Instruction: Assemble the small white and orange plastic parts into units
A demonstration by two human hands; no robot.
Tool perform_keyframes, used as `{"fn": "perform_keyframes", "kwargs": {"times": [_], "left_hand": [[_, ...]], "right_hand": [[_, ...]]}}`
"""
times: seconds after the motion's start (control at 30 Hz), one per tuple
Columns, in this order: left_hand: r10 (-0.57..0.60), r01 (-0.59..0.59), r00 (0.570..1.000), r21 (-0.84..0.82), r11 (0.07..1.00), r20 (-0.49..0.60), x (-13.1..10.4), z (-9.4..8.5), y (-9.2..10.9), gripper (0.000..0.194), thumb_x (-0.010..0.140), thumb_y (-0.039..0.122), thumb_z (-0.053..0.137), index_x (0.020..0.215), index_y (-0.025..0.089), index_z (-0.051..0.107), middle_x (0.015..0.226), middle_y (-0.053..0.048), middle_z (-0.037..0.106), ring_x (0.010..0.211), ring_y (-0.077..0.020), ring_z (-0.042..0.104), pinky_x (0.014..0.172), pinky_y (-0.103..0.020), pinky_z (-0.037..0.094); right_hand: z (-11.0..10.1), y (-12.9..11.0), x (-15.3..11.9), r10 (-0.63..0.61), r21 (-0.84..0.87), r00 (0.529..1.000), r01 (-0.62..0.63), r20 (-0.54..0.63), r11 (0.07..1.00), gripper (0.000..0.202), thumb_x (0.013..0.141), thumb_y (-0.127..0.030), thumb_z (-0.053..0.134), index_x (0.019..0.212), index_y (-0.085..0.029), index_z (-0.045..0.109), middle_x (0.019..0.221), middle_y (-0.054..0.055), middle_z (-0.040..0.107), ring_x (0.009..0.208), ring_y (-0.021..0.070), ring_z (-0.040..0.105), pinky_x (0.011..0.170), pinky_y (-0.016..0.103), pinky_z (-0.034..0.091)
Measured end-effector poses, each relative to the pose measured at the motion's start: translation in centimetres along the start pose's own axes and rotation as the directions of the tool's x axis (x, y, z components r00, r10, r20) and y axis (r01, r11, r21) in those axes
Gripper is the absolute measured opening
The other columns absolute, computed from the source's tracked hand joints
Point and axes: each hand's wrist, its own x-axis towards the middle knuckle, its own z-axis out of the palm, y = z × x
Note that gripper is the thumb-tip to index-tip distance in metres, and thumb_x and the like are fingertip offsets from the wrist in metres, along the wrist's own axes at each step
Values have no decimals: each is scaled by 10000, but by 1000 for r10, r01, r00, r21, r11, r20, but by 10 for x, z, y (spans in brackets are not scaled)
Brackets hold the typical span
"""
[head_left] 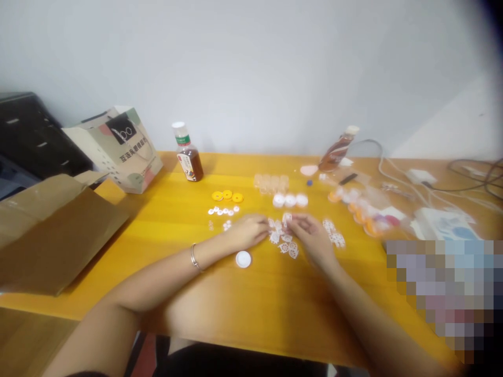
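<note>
My right hand [312, 235] pinches a small white openwork plastic piece [287, 218] between thumb and fingertips, just above the table. My left hand [249, 232] has its fingers closed at the left edge of a loose pile of similar white openwork pieces [276, 230]; whether something sits in its fingertips is hidden. A white round disc [243, 259] lies below my left hand. Beyond my hands are three white round caps [290, 200] in a row and three yellow rings [227, 195]. Small white parts [225, 211] line up left of my hands. More openwork pieces [334, 234] lie right of my right hand.
A cardboard box [66, 225] and paper bag [126, 152] stand left. One drink bottle [189, 157] is upright at the back; another bottle [338, 149] appears tilted. Clear plastic cups [271, 183] sit mid-table. Orange and white parts [359, 212], cables [393, 173] and a white box [444, 225] crowd the right.
</note>
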Motion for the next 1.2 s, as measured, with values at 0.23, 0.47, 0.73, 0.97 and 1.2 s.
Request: {"fn": "perform_keyframes", "kwargs": {"times": [0.23,0.47,0.73,0.97,1.2], "left_hand": [[-157,138,985,-229,964,-69,-16,-8,-6,139,806,263,546,826,145,616,818,-30,623,764,-133,562,726,-244,422],[-276,233,959,-397,888,-55,-17,-4,-8,179,735,318,634,730,140,653,748,-22,630,692,-125,555,657,-228,417],[-455,333,890,-692,641,7,-31,-21,-2,260,744,346,610,870,124,657,703,-30,626,525,-85,507,467,-190,400],[-474,243,881,-870,429,12,-58,-27,11,269,739,301,639,950,137,610,775,-18,612,670,-83,552,666,-217,452],[-475,209,880,-896,392,-2,-58,-24,20,232,714,228,669,877,118,546,756,-19,607,701,-97,599,686,-222,466]], "right_hand": [[10,6,-7,53,104,998,-56,26,993,284,614,-345,733,798,-200,573,689,-19,667,595,107,624,644,246,502],[18,4,-15,77,49,996,-80,53,996,316,594,-367,735,800,-192,571,667,-11,664,565,116,610,597,255,492],[27,10,-23,164,179,981,-181,108,967,263,581,-290,756,770,-197,598,689,-13,659,651,126,628,693,273,517],[41,9,-38,235,227,956,-272,176,935,220,584,-282,756,713,-196,600,697,-13,653,712,140,642,750,294,525],[46,9,-44,280,233,934,-330,222,915,222,581,-284,760,702,-193,597,680,-24,652,682,126,648,775,290,514]]}}
